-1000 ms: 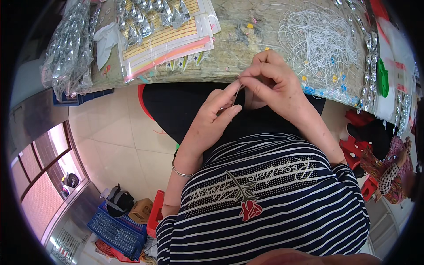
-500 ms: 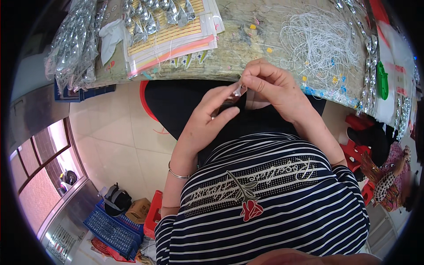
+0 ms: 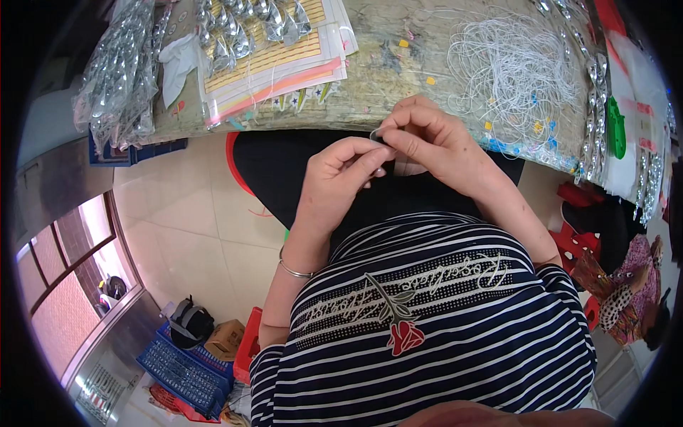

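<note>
Just in front of the table edge, my two hands meet over my lap. My left hand (image 3: pixel 331 179) is closed, thumb pressed against the index finger. A small bit of something shiny (image 3: pixel 380 172) shows under its thumb; most of it is hidden by the fingers. My right hand (image 3: pixel 442 148) pinches the end of a small silvery piece (image 3: pixel 376 133) between thumb and index finger, its other fingers curled. The fingertips of both hands almost touch. Whether the two shiny bits are one piece is not plain.
On the table (image 3: pixel 384 78) lie a tangled heap of white string (image 3: pixel 516 67), twisted silver foil ornaments (image 3: pixel 231 43) on patterned sheets, and bagged silver twists (image 3: pixel 117 78) at the left. A green tool (image 3: pixel 616 128) lies at the right. Blue crates (image 3: pixel 185 373) stand on the floor.
My left hand has turned and its fingers have closed together. The silver foil piece that showed between my hands is now mostly hidden. My right hand has shifted slightly left.
</note>
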Available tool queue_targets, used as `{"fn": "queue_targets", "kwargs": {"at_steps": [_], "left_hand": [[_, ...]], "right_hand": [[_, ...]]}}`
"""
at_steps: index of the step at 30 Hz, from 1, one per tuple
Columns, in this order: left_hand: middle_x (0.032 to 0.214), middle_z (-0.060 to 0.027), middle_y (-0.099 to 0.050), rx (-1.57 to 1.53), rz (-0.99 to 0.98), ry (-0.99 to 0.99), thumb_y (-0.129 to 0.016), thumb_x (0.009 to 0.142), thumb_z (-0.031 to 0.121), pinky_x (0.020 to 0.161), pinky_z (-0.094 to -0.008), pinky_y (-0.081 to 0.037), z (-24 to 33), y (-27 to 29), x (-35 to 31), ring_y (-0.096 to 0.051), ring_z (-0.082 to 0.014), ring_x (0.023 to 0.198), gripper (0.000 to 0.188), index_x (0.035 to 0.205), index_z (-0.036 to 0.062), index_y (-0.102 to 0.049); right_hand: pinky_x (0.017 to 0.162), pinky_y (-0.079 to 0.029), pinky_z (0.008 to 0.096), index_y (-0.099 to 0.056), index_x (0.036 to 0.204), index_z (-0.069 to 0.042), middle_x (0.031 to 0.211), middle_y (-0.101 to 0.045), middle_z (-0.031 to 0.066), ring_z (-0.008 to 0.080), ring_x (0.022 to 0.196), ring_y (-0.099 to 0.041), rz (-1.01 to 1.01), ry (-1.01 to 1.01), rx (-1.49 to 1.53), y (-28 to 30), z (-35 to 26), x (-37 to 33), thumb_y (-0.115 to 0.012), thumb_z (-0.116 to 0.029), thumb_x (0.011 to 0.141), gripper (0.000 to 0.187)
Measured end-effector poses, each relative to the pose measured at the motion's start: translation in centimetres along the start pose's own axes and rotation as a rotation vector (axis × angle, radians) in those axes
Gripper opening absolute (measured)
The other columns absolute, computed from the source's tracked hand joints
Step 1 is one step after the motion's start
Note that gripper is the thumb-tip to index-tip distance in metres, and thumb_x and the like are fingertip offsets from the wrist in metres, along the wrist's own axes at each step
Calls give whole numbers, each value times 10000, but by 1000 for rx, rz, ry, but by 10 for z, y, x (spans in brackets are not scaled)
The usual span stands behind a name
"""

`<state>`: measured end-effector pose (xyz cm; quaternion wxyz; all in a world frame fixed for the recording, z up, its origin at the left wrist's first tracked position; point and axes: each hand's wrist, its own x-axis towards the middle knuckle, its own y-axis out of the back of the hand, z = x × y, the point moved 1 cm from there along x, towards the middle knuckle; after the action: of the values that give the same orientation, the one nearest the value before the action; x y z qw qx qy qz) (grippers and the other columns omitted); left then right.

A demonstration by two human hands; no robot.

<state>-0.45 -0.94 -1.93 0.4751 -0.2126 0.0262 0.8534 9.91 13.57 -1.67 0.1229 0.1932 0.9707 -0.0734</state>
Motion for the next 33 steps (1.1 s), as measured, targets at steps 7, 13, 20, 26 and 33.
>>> {"fn": "queue_targets", "kwargs": {"at_steps": [7,13,20,26,33], "left_hand": [[839,-43,-680,45,166,58,-616,864,100,511,-151,-377,-12,43,-22,-522,-24,619,96,887,23,-668],[845,-40,-681,43,113,161,-628,856,104,525,-164,-395,-24,49,-27,-533,-32,633,85,877,33,-670],[866,-43,-681,29,-18,124,-624,856,79,586,-172,-424,-25,33,-16,-548,-37,679,106,910,9,-682],[877,-44,-682,132,72,-158,-615,858,59,571,-174,-401,5,5,-1,-558,-35,712,108,926,7,-682],[814,-55,-659,-66,37,-95,-602,874,60,645,-189,-453,-3,5,0,-603,-85,731,103,927,-5,-662]], "right_hand": [[686,-445,254,-640,907,-25,841,-553,41,137,771,-550,-148,255,-573,25,4,-15,-622,-63,847,74],[715,-417,232,-627,863,12,844,-554,34,124,789,-535,68,176,-558,45,-4,-21,-610,-45,853,60],[733,-408,222,-625,880,4,854,-550,25,105,806,-518,134,192,-432,31,-19,-10,-598,-53,869,65],[680,-411,216,-630,893,-13,855,-542,23,91,753,-513,-9,220,-366,2,-20,-2,-602,-76,872,72],[691,-410,215,-628,880,-22,856,-538,5,71,758,-504,36,106,-262,5,-17,3,-609,-83,874,64]]}}
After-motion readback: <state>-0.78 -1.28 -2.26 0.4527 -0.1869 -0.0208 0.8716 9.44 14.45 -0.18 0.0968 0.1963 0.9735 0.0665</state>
